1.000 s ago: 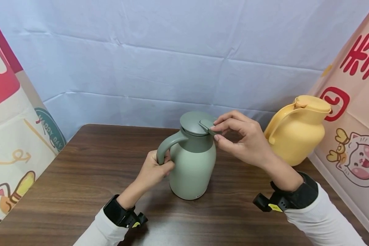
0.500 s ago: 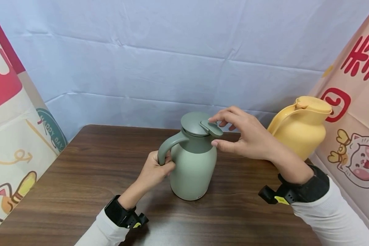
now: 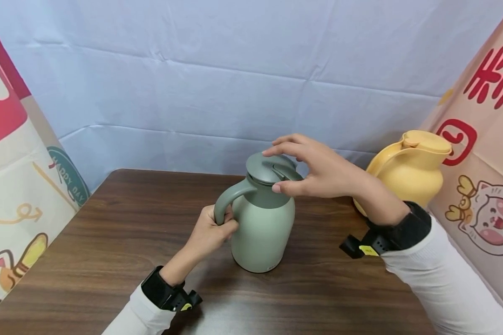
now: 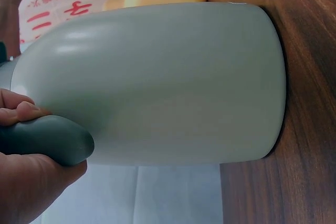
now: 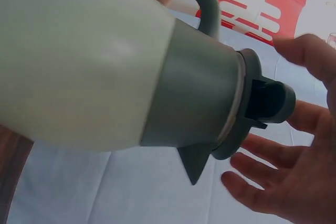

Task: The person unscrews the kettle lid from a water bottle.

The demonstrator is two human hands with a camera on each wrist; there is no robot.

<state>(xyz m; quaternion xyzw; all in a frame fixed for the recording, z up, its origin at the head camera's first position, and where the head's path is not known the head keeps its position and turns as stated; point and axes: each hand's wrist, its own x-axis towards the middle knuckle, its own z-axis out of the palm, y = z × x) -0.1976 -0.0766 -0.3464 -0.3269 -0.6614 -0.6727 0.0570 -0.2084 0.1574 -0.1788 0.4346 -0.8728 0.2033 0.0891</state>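
Note:
A sage-green vacuum jug stands upright on the wooden table. My left hand grips the lower part of its looped handle, thumb against the side; the left wrist view shows the handle end between thumb and fingers. Over the round lid hovers my right hand, fingers spread across the far side and thumb at the near side. In the right wrist view the thumb is apart from the lid, whose lever sticks up, and a pointed spout shows below.
A yellow jug stands at the back right of the table, partly behind my right forearm. A pale blue cloth hangs behind the table. Printed cloths border both sides.
My right hand let go of the lid's lever, then moved left over the lid with its fingers spread. The left hand has kept its grip on the handle, and the jug has not moved.

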